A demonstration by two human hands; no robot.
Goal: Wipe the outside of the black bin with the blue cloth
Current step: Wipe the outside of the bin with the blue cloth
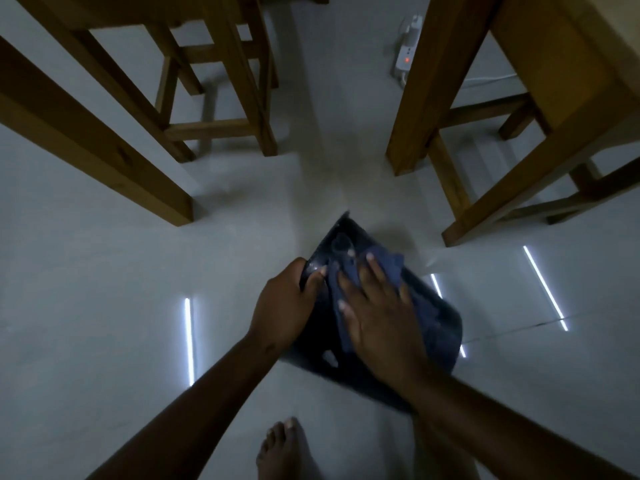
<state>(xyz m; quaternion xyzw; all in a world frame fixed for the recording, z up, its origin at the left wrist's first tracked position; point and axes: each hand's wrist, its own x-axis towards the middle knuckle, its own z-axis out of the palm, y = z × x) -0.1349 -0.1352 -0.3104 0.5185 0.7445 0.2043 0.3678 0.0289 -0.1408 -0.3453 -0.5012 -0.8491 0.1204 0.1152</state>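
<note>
Wooden table legs (414, 109) and a stool (214, 98) crowd the pale tiled floor (86, 323). Between them the black bin (446, 337), seemingly tipped over, is gripped by the left hand (284, 306); the right hand (377, 317), fingers spread, flattens the blue cloth (384, 268) onto it.

Our right hand (377, 317) and the blue cloth (349, 289) hide much of the black bin (446, 337), whose near edge is blurred. We cannot tell its opening. The frame's edges cut off the wooden tables (554, 98) and our foot (284, 452).
</note>
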